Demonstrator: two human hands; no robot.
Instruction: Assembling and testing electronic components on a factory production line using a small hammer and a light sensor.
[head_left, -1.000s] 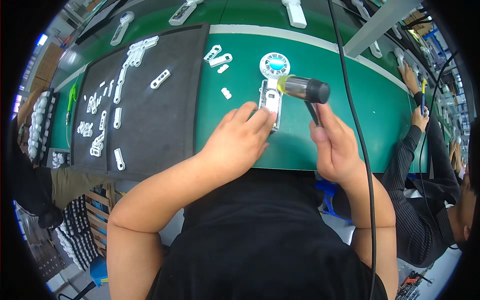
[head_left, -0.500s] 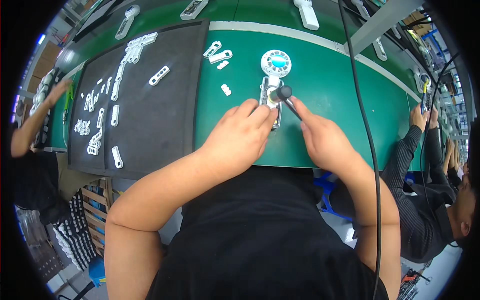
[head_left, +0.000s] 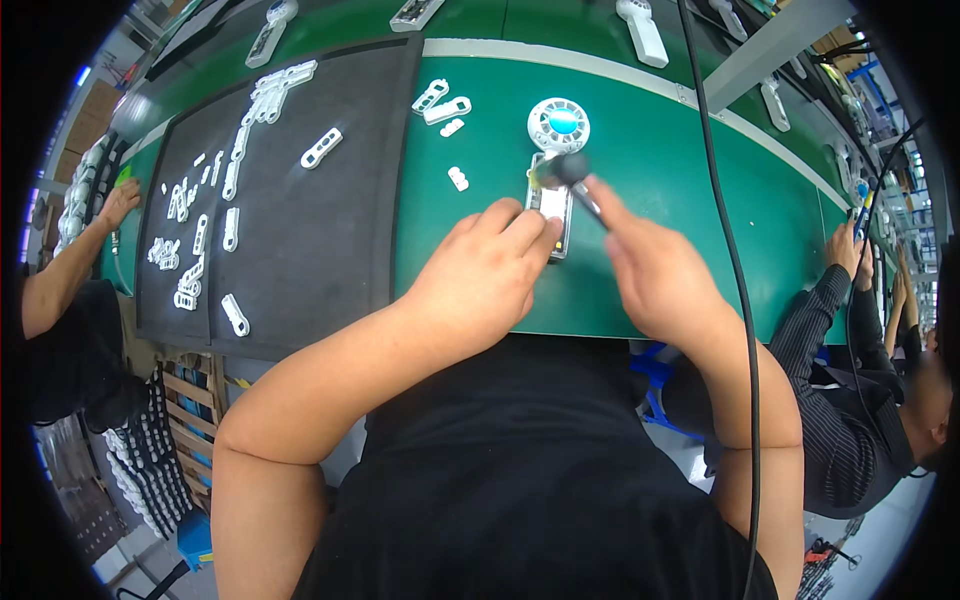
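A white handheld fan (head_left: 559,125), with a round slotted head and a blue disc at its centre, lies on the green table with its handle pointing toward me. Its handle is uncovered, showing parts inside. My left hand (head_left: 485,260) has its fingers pressed together on the lower left of that handle, hiding part of it. A small hammer (head_left: 569,168) with a dark round head is held by its thin shaft in my right hand (head_left: 655,265). Blurred by motion, the hammer head is over the upper end of the handle, below the fan's round head; contact cannot be made out.
A black mat (head_left: 300,220) on the left carries several white plastic parts. More small white pieces (head_left: 458,178) lie between mat and fan. A black cable (head_left: 722,220) hangs at right. Beyond the pale rail, other white devices (head_left: 642,35) rest on a green surface. Co-workers sit on both sides.
The hammer head has shifted slightly up and is now blurred. My left hand stays on the handle. Devices beyond the rail have moved right, and the left co-worker's hand has come lower.
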